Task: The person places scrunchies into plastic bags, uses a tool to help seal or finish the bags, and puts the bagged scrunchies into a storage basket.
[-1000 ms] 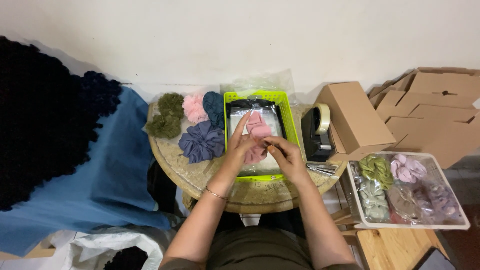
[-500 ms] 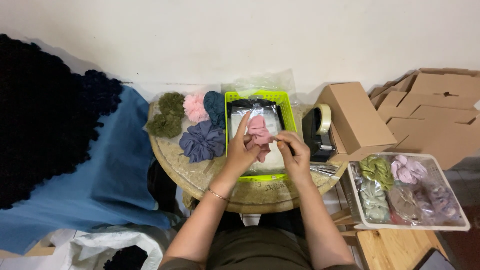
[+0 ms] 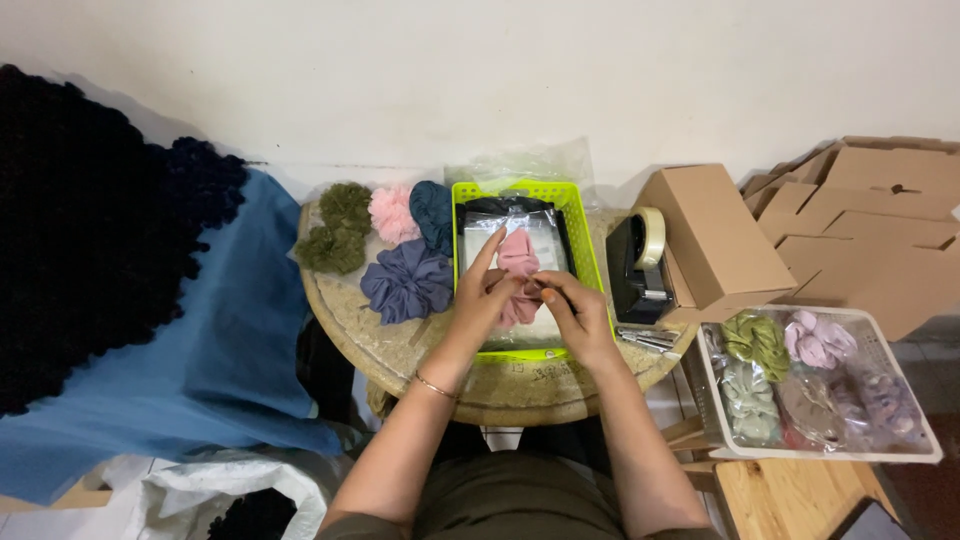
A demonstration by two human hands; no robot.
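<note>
Hands (image 3: 535,300) closer (on pink scrunchie (image 3: 518,258))

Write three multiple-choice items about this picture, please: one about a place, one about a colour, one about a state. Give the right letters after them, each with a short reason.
1. Where does the tape dispenser stand?
A. Right of the green basket
B. Inside the white tray
C. On the blue cloth

2. What colour is the scrunchie under the hands?
A. Olive
B. Pink
C. Dark teal

3. What is the state of the white tray at the right?
A. Turned upside down
B. Holding only boxes
C. Holding several bagged scrunchies

Answers:
1 A: the dispenser sits on the round table, between the basket and a cardboard box.
2 B: the left hand and right hand meet on a pink scrunchie lying on a clear bag in the basket.
3 C: green, lilac and pale scrunchies in clear wrapping fill the tray.
</note>
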